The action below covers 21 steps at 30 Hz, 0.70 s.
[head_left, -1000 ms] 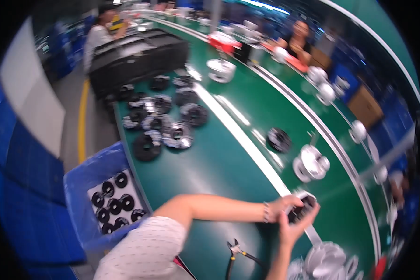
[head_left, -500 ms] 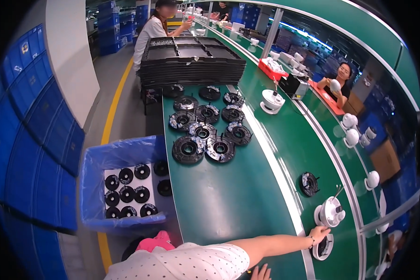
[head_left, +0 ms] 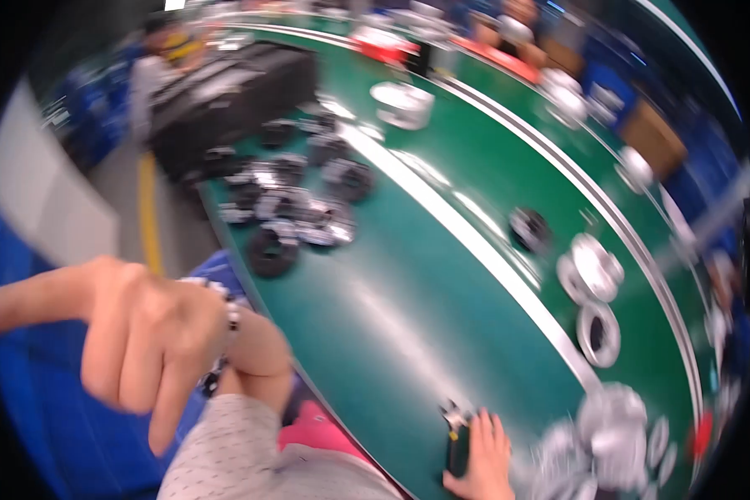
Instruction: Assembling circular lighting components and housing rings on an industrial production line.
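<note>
My left hand (head_left: pixel 154 333), with a beaded bracelet at the wrist, is raised close to the camera. One finger stretches to the left edge of view; the others hang loosely bent, and nothing shows in them. My right hand (head_left: pixel 490 454) lies on the green bench (head_left: pixel 375 333), fingers stretched out. Beside them, above the thumb, is a black-handled pair of cutters (head_left: pixel 457 446) with some yellow. On the belt past the bench, a white round housing (head_left: pixel 593 271) with wires stands behind a white ring-shaped part (head_left: pixel 598 333). A black disc (head_left: pixel 529 229) lies further off. The picture is blurred.
Several black discs (head_left: pixel 272 250) lie clustered on the far bench, before a stack of black trays (head_left: pixel 237 96). Clear bags with white parts (head_left: pixel 612 433) sit at the lower right. Another white housing (head_left: pixel 402 104) stands farther along the belt. People work beyond.
My left hand has left the white parts on the belt and swung back to the left, close to the camera. The view has turned; my right hand and the cutters now show more fully.
</note>
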{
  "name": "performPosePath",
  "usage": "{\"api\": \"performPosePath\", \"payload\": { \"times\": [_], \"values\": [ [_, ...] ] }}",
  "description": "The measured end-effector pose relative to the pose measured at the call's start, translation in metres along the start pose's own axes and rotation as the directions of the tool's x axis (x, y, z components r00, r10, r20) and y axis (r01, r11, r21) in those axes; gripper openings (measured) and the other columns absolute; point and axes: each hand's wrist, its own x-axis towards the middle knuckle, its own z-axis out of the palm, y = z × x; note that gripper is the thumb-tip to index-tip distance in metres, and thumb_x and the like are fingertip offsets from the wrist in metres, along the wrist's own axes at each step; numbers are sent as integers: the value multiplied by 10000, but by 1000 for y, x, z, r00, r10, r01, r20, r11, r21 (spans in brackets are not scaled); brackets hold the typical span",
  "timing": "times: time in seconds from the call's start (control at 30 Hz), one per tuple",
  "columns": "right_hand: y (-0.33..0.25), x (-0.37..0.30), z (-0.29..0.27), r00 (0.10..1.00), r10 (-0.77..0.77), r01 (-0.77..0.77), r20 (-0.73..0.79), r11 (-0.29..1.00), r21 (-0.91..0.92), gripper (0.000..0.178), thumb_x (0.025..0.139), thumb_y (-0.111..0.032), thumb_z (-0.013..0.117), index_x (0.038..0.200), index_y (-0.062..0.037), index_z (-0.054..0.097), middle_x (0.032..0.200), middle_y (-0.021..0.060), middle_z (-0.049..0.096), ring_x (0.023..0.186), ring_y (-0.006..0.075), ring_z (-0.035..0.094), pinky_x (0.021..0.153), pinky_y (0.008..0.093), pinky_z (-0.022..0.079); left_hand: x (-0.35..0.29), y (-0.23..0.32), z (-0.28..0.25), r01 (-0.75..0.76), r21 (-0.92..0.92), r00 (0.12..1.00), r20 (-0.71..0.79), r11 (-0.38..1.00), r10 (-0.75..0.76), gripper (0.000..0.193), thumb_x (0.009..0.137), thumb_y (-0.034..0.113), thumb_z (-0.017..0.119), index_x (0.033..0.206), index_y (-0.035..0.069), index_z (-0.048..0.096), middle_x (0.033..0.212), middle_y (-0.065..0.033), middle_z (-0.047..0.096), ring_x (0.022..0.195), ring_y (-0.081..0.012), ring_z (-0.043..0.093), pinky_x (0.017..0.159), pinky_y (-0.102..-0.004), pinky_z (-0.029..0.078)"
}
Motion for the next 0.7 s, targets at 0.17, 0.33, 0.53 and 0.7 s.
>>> {"api": "performPosePath", "payload": {
  "times": [0.17, 0.33, 0.53, 0.7],
  "values": [
    [20, -14, 26, 987, 71, -48, -147, 987, 151, 785, 479, -74, 605, 1205, 57, 337, 1231, 229, 349, 1015, 370, 397, 881, 410, 338, -75, -61, -115, 592, 522, 369, -853, 615, 369, 564, 901, 427, 283, 1285, 14, 285, 461, -8, 477, 347, -78, 350, 435, -280, 480],
    [18, -68, 18, 865, 244, -198, -439, 969, 149, 614, 486, 4, 569, 1090, 48, 461, 989, 167, 525, 862, 306, 497, 760, 385, 392, -147, -146, -193, 936, 244, 245, -969, 255, 29, 252, 810, 58, 524, 1058, 13, 538, 584, -13, 552, 525, -66, 522, 475, -188, 432],
    [26, -100, -94, 534, 70, -453, -843, 865, -215, 474, 517, 38, 575, 988, 75, 528, 817, 180, 555, 679, 329, 504, 598, 388, 406, -189, -232, -291, 958, 78, -8, -955, -277, -296, 275, 715, 258, 659, 779, -7, 617, 677, -81, 623, 590, -109, 590, 543, -231, 466],
    [76, -40, -193, 595, -174, -585, -785, 576, -571, 418, 612, -19, 544, 1025, 42, 527, 923, 153, 543, 837, 303, 507, 771, 402, 368, -201, -257, -335, 741, 79, -209, -916, -667, -342, 413, 767, 402, 522, 635, 23, 618, 586, -91, 611, 522, -184, 597, 603, -286, 491]
  ]
}}
